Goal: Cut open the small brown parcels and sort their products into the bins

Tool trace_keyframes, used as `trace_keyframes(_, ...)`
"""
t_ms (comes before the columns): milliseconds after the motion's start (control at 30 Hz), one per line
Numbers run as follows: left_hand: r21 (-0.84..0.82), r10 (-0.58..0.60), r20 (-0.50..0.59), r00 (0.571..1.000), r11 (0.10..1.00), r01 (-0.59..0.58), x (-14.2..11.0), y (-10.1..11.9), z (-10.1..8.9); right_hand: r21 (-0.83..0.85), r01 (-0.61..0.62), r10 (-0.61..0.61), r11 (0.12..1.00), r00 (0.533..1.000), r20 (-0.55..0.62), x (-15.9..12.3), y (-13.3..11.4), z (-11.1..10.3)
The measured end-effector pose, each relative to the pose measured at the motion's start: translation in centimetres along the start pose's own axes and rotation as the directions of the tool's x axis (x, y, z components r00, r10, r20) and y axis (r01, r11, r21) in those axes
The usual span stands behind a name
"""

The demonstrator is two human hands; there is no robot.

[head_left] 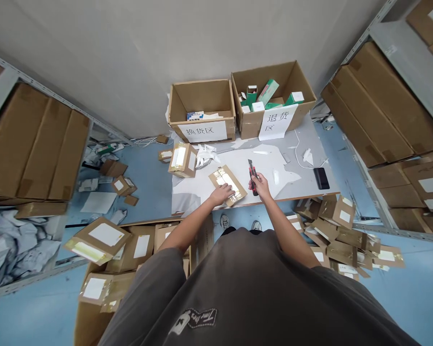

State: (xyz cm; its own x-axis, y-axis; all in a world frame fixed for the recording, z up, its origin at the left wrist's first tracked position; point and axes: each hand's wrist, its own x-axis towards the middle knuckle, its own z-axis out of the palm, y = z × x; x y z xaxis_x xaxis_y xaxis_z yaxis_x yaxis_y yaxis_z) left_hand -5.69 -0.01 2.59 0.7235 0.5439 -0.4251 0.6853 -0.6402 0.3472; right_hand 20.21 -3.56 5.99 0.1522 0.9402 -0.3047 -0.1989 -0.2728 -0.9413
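Observation:
My left hand (222,194) lies on top of a small taped cardboard box (223,177), fingers stretched over its lower part. A pale label and shiny tape cover much of the box, which sits at an angle near the table's front edge. To the right of it, my right hand (261,186) is closed around a red and black utility knife (253,178). The knife points away from me, apart from the box; how far its blade is out is hard to make out.
Two open cartons with paper signs, the left (202,131) and the right (250,127), stand at the table's back. A labelled box (182,160) and crumpled paper (206,154) lie left; a phone (321,178) lies right. Cardboard piles (346,240) and loaded shelves flank the table.

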Motion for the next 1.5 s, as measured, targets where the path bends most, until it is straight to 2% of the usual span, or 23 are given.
trace_keyframes(133, 0.005, -0.067, -0.005, 0.998, 0.998, 0.067, 1.6, 0.8, -0.5, -0.003, -0.053, 0.053, 0.999, 0.998, 0.019, 0.0, 1.2, -1.2)
trace_keyframes(233, 0.072, -0.126, -0.033, 0.991, 0.989, 0.128, 2.4, 1.4, -0.7, -0.063, -0.152, 0.153, 0.986, 0.988, 0.025, -0.3, 2.4, -2.4)
trace_keyframes(367, 0.096, -0.236, -0.099, 0.967, 0.965, 0.245, 2.9, 2.5, -0.5, -0.234, -0.238, 0.257, 0.943, 0.965, 0.053, -0.7, 4.4, -3.9)
trace_keyframes(533, 0.015, -0.276, -0.184, 0.943, 0.959, 0.283, 3.3, 3.6, 0.3, -0.461, -0.214, 0.318, 0.861, 0.934, 0.161, -0.5, 6.1, -4.5)
trace_keyframes(633, -0.036, -0.322, -0.207, 0.924, 0.946, 0.322, 3.5, 3.9, 0.6, -0.568, -0.178, 0.358, 0.804, 0.907, 0.223, 0.5, 6.1, -4.5)
trace_keyframes(767, -0.069, -0.38, -0.237, 0.894, 0.924, 0.375, 3.6, 4.3, 0.9, -0.681, -0.065, 0.35, 0.73, 0.891, 0.29, 2.3, 5.1, -5.1)
trace_keyframes(967, -0.06, -0.388, -0.225, 0.894, 0.921, 0.385, 3.4, 4.7, 0.8, -0.756, 0.046, 0.381, 0.653, 0.843, 0.38, 3.8, 4.0, -6.5)
trace_keyframes(1200, -0.032, -0.414, -0.159, 0.896, 0.909, 0.415, 4.5, 5.2, 0.4, -0.82, 0.161, 0.343, 0.55, 0.852, 0.397, 4.6, 3.0, -6.4)
trace_keyframes(1300, -0.01, -0.433, -0.172, 0.885, 0.899, 0.438, 5.0, 5.7, 0.5, -0.861, 0.241, 0.322, 0.448, 0.855, 0.407, 4.8, 2.4, -6.3)
trace_keyframes(1400, -0.025, -0.41, -0.196, 0.891, 0.91, 0.413, 4.9, 5.9, 0.6, -0.888, 0.322, 0.282, 0.328, 0.864, 0.417, 4.5, 2.4, -5.7)
trace_keyframes(1500, -0.032, -0.383, -0.189, 0.904, 0.923, 0.384, 4.4, 5.8, 0.6, -0.887, 0.344, 0.268, 0.307, 0.863, 0.427, 4.1, 2.8, -5.3)
